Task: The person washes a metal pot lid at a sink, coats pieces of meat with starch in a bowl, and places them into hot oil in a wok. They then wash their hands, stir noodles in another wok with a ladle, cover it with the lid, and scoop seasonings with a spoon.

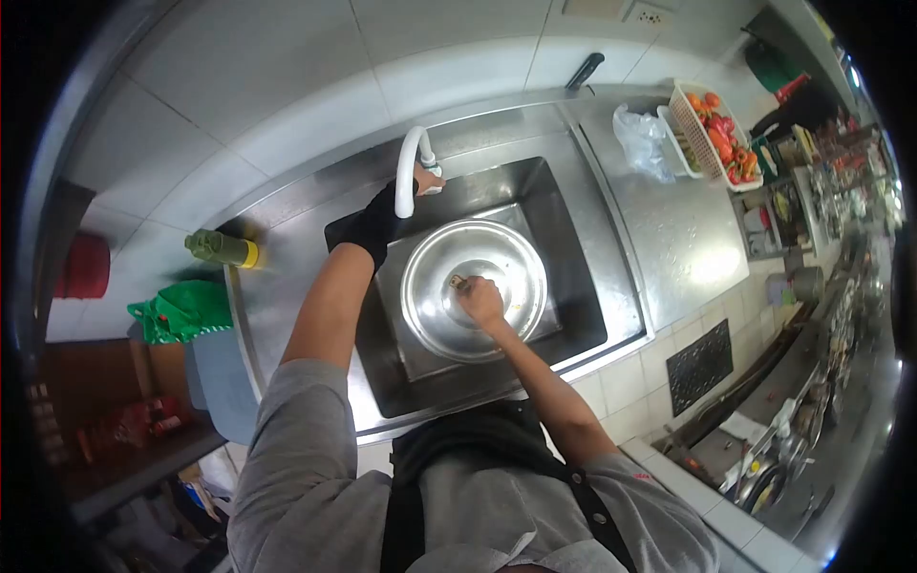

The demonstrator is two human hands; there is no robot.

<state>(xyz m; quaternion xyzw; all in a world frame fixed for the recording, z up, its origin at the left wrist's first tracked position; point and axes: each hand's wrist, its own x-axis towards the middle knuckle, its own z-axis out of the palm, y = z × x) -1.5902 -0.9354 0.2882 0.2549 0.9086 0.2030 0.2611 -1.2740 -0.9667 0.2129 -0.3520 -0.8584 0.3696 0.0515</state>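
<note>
A white curved faucet point(408, 172) rises at the back edge of the steel sink point(573, 286). At its base, my left hand point(427, 179) is closed around the handle, with a black sleeve covering the wrist and forearm. A round, shiny metal pot lid point(521, 263) lies in the sink, and I cannot tell whether a pot is under it. My right hand point(482, 302) grips the lid's knob point(458, 283) with bent fingers. No stream of water shows below the spout.
Right of the sink, the steel counter point(688, 258) holds a plastic bag point(642, 141) and a basket of red peppers and tomatoes point(718, 138). A black-handled knife point(585, 72) is by the wall. On the left are a green bottle point(223, 249) and a green bag point(183, 312).
</note>
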